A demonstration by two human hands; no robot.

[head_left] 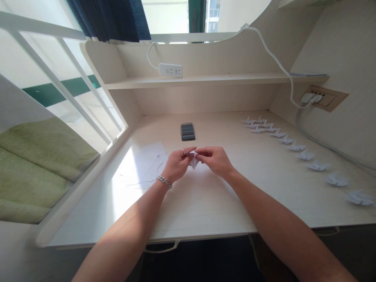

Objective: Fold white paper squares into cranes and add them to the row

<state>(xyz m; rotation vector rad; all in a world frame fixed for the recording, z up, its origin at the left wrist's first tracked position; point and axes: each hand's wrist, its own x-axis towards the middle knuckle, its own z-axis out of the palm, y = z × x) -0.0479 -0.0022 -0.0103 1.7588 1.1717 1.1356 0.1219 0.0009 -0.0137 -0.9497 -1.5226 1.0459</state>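
Note:
Between my two hands, above the middle of the desk, is a small piece of folded white paper (pixel 194 162) with a point facing down toward me. My left hand (pixel 176 162) pinches its left side; a ring and a chain bracelet are on that hand and wrist. From the right, the fingertips of my right hand (pixel 216 158) are closed on the paper's upper right edge. The fingers partly cover the folds. Along the right side of the desk runs a line of several folded white paper cranes (pixel 305 155).
White paper sheets (pixel 149 156) with thin strips lie left of my hands, partly in sunlight. A dark phone-like object (pixel 188 132) lies beyond them. A power strip (pixel 170 70) sits on the shelf (pixel 205 79). A white cable (pixel 274 58) hangs to a wall socket (pixel 326 98).

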